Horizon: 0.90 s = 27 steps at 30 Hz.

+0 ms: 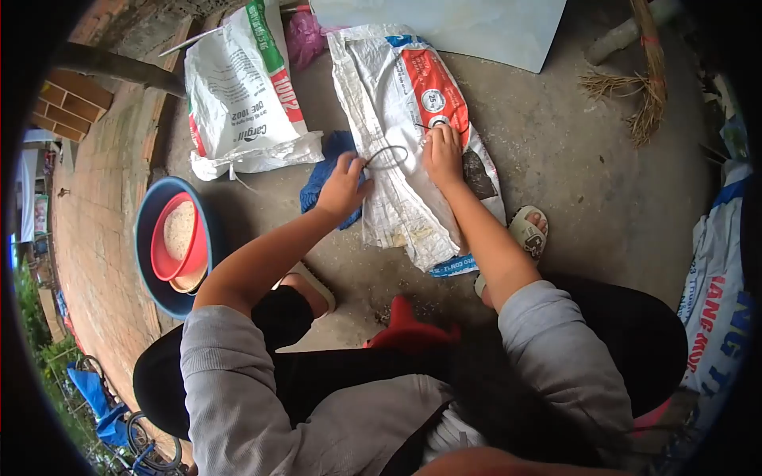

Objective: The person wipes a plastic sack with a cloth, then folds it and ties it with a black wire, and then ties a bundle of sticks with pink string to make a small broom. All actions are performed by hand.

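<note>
My left hand (343,189) pinches one end of a thin dark cord (389,157), which curls into a loop above a white sack. The fingers of my right hand (443,155) are closed near the red label of that sack (397,119), with a short dark strand showing at the fingertips. Flat on the ground, the sack reaches toward my feet. A blue cloth or net (316,176) lies beside its left edge, partly behind my left hand.
At the upper left lies another white sack (238,95). A blue basin (151,262) holds a red bowl (168,270) with pale grains. A straw broom (651,87) is at the upper right; a red stool (405,329) is below me.
</note>
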Each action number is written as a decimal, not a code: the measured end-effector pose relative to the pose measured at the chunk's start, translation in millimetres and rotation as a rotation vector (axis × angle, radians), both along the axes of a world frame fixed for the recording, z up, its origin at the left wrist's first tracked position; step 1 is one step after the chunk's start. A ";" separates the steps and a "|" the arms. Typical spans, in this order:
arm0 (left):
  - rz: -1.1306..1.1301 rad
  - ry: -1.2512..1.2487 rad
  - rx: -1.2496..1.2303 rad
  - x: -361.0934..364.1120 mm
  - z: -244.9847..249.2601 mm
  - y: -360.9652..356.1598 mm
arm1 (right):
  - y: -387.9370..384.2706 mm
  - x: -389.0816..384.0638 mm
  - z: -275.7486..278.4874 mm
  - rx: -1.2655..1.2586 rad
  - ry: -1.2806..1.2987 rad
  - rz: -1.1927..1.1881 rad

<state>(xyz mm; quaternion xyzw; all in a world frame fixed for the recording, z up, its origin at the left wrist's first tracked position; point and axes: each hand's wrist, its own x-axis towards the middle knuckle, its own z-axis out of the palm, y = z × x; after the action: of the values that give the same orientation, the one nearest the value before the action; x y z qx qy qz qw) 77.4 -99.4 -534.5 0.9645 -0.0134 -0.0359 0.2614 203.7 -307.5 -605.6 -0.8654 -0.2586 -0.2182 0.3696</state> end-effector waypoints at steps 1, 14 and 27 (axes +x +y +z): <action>0.069 0.171 0.024 0.2 6.8 -2.8 | -0.5 -1.1 1.1 -0.002 0.037 -0.005; -0.133 0.528 -0.045 64.7 241.3 -21.3 | -3.0 -1.6 2.3 0.046 -0.014 -0.034; -0.319 -0.153 -0.318 107.7 137.4 -92.9 | -23.1 6.1 9.8 0.354 0.178 0.137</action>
<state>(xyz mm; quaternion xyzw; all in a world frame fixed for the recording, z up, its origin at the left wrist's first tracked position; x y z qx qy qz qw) 185.1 -192.3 -397.2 0.8968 -0.1908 -0.0010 0.3992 209.7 -330.6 -595.8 -0.7833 -0.2406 -0.1572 0.5512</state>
